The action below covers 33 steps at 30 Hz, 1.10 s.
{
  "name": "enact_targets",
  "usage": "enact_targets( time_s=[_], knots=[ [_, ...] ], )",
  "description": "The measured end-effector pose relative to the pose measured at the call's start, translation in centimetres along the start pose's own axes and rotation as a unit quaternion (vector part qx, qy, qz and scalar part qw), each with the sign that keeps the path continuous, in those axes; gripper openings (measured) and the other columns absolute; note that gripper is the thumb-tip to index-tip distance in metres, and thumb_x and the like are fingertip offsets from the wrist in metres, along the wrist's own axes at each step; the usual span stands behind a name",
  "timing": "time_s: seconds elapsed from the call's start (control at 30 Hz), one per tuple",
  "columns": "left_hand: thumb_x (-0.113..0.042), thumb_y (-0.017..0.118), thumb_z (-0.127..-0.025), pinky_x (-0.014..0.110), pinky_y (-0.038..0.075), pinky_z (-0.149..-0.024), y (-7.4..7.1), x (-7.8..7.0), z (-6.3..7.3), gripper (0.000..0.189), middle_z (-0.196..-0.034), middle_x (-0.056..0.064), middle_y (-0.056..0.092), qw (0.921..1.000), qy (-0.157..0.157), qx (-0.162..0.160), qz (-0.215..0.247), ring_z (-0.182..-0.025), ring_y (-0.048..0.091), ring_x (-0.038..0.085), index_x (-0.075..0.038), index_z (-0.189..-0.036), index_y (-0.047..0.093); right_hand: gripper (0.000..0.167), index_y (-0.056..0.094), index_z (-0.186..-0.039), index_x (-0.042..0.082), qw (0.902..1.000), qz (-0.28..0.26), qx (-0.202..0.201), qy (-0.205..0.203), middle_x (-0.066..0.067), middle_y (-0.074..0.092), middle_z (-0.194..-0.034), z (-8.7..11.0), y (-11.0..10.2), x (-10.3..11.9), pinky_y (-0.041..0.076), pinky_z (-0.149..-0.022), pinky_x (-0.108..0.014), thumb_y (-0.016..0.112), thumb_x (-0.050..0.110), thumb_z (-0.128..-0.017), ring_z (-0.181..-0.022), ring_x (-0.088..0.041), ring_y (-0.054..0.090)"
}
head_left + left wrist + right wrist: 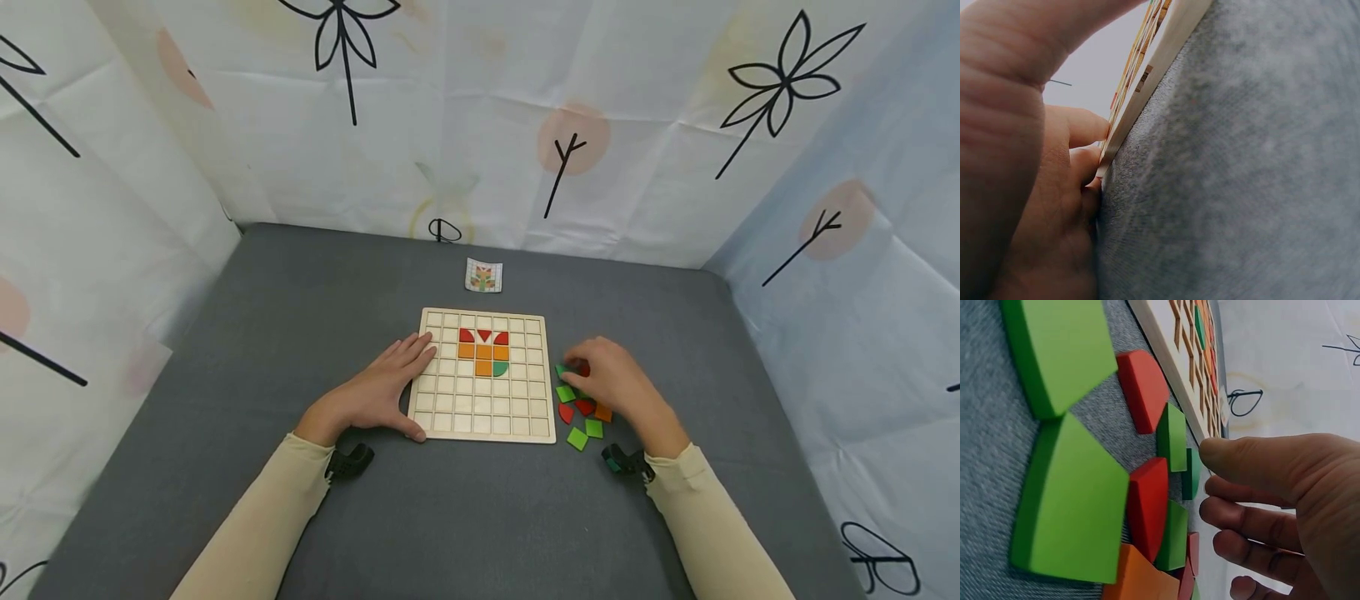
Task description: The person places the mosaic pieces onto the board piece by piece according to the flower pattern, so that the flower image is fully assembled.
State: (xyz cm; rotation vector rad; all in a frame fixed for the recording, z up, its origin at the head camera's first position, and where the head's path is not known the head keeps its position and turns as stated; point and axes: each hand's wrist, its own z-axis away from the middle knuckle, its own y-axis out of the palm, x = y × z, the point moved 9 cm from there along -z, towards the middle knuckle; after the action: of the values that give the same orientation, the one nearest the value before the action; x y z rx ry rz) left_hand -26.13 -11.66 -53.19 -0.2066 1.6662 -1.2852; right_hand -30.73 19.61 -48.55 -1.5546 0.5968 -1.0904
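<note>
A light wooden grid board (450, 408) lies on the grey table, with red, orange and green pieces set in its upper middle cells. My left hand (378, 387) rests along the board's left side, fingertips on the edge and thumb at the lower corner. In the left wrist view those fingers (1088, 128) touch the board's side. Beside the board's right edge, my right hand (615, 375) hovers over loose pieces, its thumb and fingers slightly bent and apart. The right wrist view shows no piece between them. Nearby lie light green squares (1072, 500), red pieces (1144, 390) and an orange piece (1141, 578).
A small pattern card (483, 276) with a coloured figure lies beyond the board's far edge. Cloth walls (487, 125) with plant drawings stand behind the table (480, 517) and on both sides.
</note>
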Motion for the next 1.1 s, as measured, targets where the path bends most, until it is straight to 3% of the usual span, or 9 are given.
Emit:
enact_targets(
  time_s=[0.5, 0.87, 1.1],
  knots=[
    [-0.061, 0.095, -0.075, 0.055, 0.004, -0.133, -0.06, 0.28, -0.16, 0.139, -0.181, 0.017, 0.004, 1.0, 0.0, 0.001, -0.002, -0.166, 0.0, 0.037, 0.0, -0.173, 0.019, 0.019, 0.083, -0.11, 0.006, 0.9999, 0.013, -0.002, 0.008, -0.002, 0.073, -0.095, -0.17, 0.45, 0.11, 0.058, -0.079, -0.045, 0.086, 0.018, -0.096, -0.089, -0.023, 0.064],
    [-0.064, 0.094, -0.075, 0.057, 0.005, -0.132, -0.21, -0.12, -0.08, 0.138, -0.18, 0.022, 0.008, 0.9997, 0.017, -0.012, 0.009, -0.165, 0.002, 0.042, 0.004, -0.171, 0.021, 0.026, 0.081, -0.12, 0.006, 0.9998, 0.012, -0.012, -0.008, -0.005, 0.073, -0.106, -0.08, 0.41, 0.48, 0.057, -0.08, -0.045, 0.085, 0.014, -0.095, -0.092, -0.023, 0.062],
    [-0.061, 0.096, -0.075, 0.056, 0.005, -0.133, -0.02, 0.07, -0.09, 0.138, -0.181, 0.018, 0.006, 1.0, -0.003, 0.001, 0.001, -0.166, 0.001, 0.038, 0.001, -0.172, 0.02, 0.026, 0.081, -0.115, 0.005, 0.9998, 0.004, -0.017, 0.012, -0.006, 0.072, -0.104, -0.06, 0.47, 0.3, 0.057, -0.08, -0.046, 0.089, 0.018, -0.094, -0.092, -0.024, 0.063]
  ],
)
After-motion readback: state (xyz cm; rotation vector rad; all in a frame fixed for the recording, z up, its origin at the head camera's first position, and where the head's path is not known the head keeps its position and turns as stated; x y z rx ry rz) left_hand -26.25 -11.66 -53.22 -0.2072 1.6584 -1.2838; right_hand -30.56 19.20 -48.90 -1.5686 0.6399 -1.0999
